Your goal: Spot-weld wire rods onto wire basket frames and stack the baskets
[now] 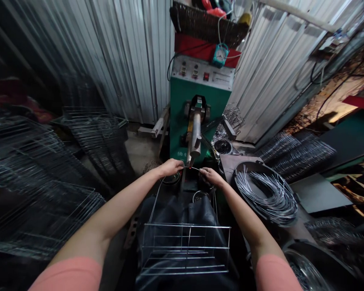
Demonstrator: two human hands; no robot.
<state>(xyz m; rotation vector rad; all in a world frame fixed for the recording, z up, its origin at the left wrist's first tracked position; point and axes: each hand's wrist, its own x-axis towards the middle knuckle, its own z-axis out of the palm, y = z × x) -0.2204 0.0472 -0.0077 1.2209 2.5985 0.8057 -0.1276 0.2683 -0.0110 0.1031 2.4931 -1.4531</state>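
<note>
Metal-walled workshop: wire in two hands at a machine

Setting: dim corner, corrugated wall (pixel 130 60) behind.

Wire (pixel 195 168): one, thin, spanning the gap between the two hands, just under the tip of the machine's arm; a small red glow at the tip.

Left hand (pixel 172 167): thumb and fingers closed in a pinch on the wire, left of the tip.

Right hand (pixel 211 177): fingers curled closed on the wire, right of the tip.

Rack (pixel 187 247): one, of metal rods, in front of the person's apron (pixel 170 208). Thin rods rise from its two sides toward the hands; whether they join the wire cannot be told.

Machine (pixel 177 109): green, upright, facing the person; cylindrical arm (pixel 195 131) pointing forward and down; control panel (pixel 214 77) above, with red switch (pixel 206 76).

Clock (pixel 220 55): teal, at the panel's upper edge.

Basket (pixel 209 29): dark, woven, atop the machine, with red and yellow items inside.

Pan (pixel 242 195): round, dark, to the right, holding loose curved rods (pixel 269 196).

Stacks: wire racks (pixel 91 125) at left, blurred in part; wire pieces (pixel 306 153) in rows at far right.

Sleeves (pixel 73 275): two, coral, at the lower edge.
</note>
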